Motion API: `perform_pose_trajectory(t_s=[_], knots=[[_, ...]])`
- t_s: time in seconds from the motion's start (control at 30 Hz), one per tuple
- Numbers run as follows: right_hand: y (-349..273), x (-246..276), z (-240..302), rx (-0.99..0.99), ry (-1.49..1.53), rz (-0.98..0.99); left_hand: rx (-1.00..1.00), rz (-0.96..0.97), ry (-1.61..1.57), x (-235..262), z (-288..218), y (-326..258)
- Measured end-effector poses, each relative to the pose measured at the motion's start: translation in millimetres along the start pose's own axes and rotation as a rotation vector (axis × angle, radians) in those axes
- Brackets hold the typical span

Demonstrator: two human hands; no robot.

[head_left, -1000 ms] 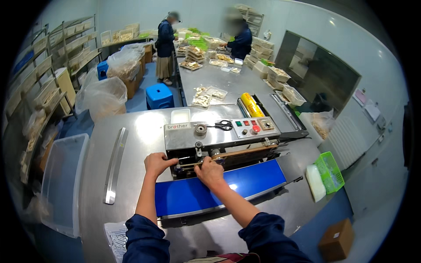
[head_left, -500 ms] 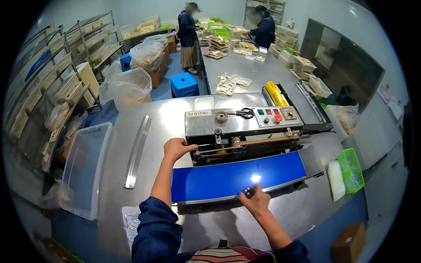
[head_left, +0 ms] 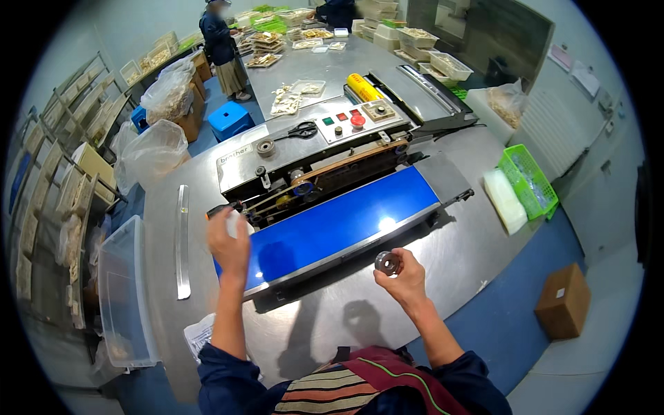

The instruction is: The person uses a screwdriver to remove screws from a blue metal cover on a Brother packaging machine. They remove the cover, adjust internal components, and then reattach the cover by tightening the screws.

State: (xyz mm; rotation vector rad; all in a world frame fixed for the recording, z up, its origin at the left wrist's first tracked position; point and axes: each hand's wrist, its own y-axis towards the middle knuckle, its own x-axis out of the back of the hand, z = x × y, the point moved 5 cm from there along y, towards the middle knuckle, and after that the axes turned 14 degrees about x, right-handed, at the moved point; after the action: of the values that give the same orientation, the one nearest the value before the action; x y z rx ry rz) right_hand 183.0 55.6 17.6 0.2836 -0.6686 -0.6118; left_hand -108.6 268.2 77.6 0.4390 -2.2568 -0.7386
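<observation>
A metal sealing machine (head_left: 238,166) with a control panel (head_left: 356,121) stands on the steel table, and a blue conveyor belt (head_left: 339,220) runs along its front. My right hand (head_left: 407,280) grips a dark round metal wheel (head_left: 387,263) with a hole through its middle, held in front of the belt's near edge. At the machine's left end my left hand (head_left: 229,242) is raised, its fingers smeared by motion; whether they hold anything cannot be made out. A black and orange piece (head_left: 220,209) shows beside those fingertips. Black scissors (head_left: 303,130) and another metal ring (head_left: 265,146) lie on the machine.
A long metal strip (head_left: 182,242) lies on the table's left. Beside the table stands a clear plastic bin (head_left: 126,297). A green basket (head_left: 529,181) and white bags (head_left: 505,200) sit at the right edge. Behind are food trays (head_left: 265,48) and two people at work.
The view has turned to the right. My left hand has lifted from the machine's left end, and my right hand has brought the wheel from over the blue belt to in front of it.
</observation>
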Motion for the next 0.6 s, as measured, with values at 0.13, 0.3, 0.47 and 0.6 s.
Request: perform_pose_trajectory(t_s=[0.13, 0.3, 0.47, 0.6], knots=[[-8.7, 9.1, 25.5, 0.118, -0.047, 0.01, 0.717, 1.108, -0.818, -46.8, -72.7, -146.4], [-30.2, 31.5, 47.6, 0.35, -0.217, 0.045, 1.105, 1.499, -1.234, -66.2, -144.7, -241.1], [-55.9, 65.7, 38.7, 0.264, -0.139, 0.052, 1.163, 1.609, -1.358, -72.9, -169.7, -263.3], [-74.5, 97.6, 30.4, 0.156, -0.162, 0.042, 1.116, 1.619, -1.251, -84.5, -182.5, -283.4]])
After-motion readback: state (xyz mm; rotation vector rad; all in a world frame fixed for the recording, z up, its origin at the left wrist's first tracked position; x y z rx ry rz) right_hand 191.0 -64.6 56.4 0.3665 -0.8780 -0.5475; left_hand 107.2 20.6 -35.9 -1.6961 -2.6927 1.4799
